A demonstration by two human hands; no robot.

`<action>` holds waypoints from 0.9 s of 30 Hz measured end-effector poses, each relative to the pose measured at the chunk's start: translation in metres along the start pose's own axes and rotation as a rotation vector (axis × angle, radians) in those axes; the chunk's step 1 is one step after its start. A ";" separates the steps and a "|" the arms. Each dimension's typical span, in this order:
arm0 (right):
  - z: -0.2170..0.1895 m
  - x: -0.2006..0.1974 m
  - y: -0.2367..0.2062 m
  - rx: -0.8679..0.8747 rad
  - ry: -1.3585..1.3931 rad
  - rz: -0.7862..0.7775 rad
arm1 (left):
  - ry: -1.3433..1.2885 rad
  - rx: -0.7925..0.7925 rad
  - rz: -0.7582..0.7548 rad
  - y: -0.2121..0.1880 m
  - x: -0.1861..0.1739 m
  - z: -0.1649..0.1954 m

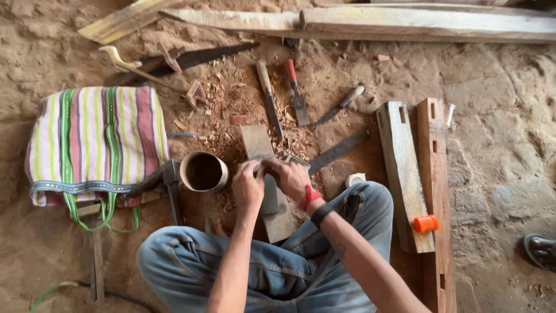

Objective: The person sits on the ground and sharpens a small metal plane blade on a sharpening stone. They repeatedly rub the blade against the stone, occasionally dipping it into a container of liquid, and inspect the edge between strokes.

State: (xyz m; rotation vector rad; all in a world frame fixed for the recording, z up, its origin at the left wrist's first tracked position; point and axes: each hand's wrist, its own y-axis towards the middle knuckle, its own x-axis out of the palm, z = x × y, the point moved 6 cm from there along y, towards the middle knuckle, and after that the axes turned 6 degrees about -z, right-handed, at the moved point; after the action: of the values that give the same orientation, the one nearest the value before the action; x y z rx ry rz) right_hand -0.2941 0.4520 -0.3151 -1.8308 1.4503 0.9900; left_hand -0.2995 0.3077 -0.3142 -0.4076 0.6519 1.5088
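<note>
I sit cross-legged in blue jeans on a dirt floor. My left hand (248,185) and my right hand (289,177) meet fingertip to fingertip over a dark grey stone (270,200) that lies on a flat wooden board (256,142) between my knees. Both hands pinch a small object against the stone's far end; my fingers hide it, so I cannot tell what it is. My right wrist wears a red band and a black band.
A round brown cup (204,172), a hammer (169,182) and a striped cloth bag (95,139) lie to the left. Chisels (296,95) and a dark blade (339,150) lie ahead. Two mortised beams (402,168) with an orange cap (426,223) lie to the right. Another person's sandalled foot (541,250) shows at far right.
</note>
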 end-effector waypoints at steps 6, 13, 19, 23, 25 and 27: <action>-0.027 0.011 -0.084 -0.100 0.081 0.042 | -0.080 -0.037 -0.060 -0.082 -0.017 0.000; 0.000 0.002 0.001 -0.053 -0.062 -0.015 | -0.016 -0.071 0.019 -0.001 -0.003 0.000; -0.029 -0.008 -0.049 -0.185 0.033 0.147 | -0.055 0.015 0.000 -0.040 -0.024 0.012; -0.041 0.002 -0.081 -0.251 0.067 0.132 | -0.117 0.000 -0.037 -0.077 -0.030 0.006; -0.027 0.006 -0.051 -0.140 0.036 0.037 | -0.109 -0.025 -0.009 -0.052 -0.023 0.000; -0.013 0.003 -0.008 -0.081 -0.002 0.019 | -0.062 -0.023 0.026 -0.010 -0.014 -0.004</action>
State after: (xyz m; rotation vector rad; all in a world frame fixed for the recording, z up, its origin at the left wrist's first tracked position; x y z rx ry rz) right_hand -0.2838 0.4421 -0.3105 -1.8759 1.4481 1.0738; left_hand -0.2895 0.2939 -0.3095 -0.3698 0.5930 1.5491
